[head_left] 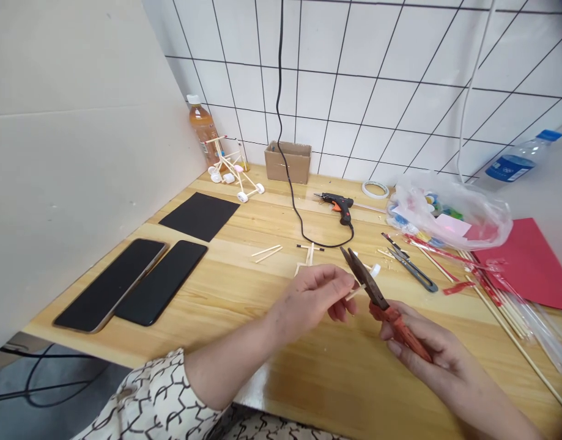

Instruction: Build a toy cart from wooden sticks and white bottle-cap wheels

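Observation:
My left hand (320, 296) pinches a short thin wooden stick (356, 291) between thumb and fingers, near the middle of the table. Wrapped round the red handles of a pair of pliers (377, 296) is my right hand (425, 348). The metal jaws point up and to the left, and the stick's right end is at the jaws; whether they touch it I cannot tell. Behind my left hand lies a small stick assembly (310, 253) with a dark-tipped crosspiece, partly hidden by the hand. A small white piece (375, 269) is just behind the pliers.
A black glue gun (338, 203) with its cord lies behind the hands. Two phones (161, 282) and black paper (200, 215) are left. A stick tricycle model (230, 168) stands by a bottle (202, 128). Right are a utility knife (413, 270), a plastic bag (450, 211), sticks and red paper (535, 263).

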`<state>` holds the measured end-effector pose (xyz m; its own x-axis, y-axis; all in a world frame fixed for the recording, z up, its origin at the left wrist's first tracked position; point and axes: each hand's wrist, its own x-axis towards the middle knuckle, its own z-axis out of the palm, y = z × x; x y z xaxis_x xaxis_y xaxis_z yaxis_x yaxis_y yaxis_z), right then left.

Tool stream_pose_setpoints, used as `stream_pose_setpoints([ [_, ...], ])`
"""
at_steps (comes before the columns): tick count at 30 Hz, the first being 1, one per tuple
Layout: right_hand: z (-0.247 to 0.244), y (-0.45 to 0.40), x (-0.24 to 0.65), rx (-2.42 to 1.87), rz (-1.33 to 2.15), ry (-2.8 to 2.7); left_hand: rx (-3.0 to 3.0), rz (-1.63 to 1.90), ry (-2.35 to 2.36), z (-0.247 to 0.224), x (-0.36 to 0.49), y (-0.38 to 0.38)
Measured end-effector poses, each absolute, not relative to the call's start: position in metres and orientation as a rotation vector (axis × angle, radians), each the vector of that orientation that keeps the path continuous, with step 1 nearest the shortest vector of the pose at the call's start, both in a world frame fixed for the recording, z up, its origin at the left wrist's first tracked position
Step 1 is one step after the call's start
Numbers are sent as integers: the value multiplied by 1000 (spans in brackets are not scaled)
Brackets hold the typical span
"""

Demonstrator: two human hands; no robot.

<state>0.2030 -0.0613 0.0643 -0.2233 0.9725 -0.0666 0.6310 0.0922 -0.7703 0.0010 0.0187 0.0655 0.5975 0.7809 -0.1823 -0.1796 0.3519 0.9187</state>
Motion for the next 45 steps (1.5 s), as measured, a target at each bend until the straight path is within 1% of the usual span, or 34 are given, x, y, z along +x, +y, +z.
stream_pose_setpoints([
  [16, 58, -60, 202, -1502, 980, -1959, 1052, 700, 739, 61, 5, 16],
  [19, 53, -62, 204, -1477, 887, -2021, 1066, 702, 741, 60, 5, 16],
  [24, 41, -64, 206, -1423, 630, -2136, 1076, 701, 722, 60, 4, 16],
  [27, 40, -64, 205, -1399, 558, -2183, 1083, 707, 703, 59, 3, 16],
  [31, 43, -63, 202, -1360, 497, -2197, 1087, 719, 692, 58, 2, 16],
  [36, 49, -62, 200, -1378, 501, -2216, 1127, 724, 701, 58, 3, 16],
  [40, 41, -61, 202, -1344, 410, -2216, 1150, 718, 713, 58, 4, 16],
  [45, 28, -59, 204, -1479, 392, -2018, 1181, 741, 708, 58, 7, 18],
])
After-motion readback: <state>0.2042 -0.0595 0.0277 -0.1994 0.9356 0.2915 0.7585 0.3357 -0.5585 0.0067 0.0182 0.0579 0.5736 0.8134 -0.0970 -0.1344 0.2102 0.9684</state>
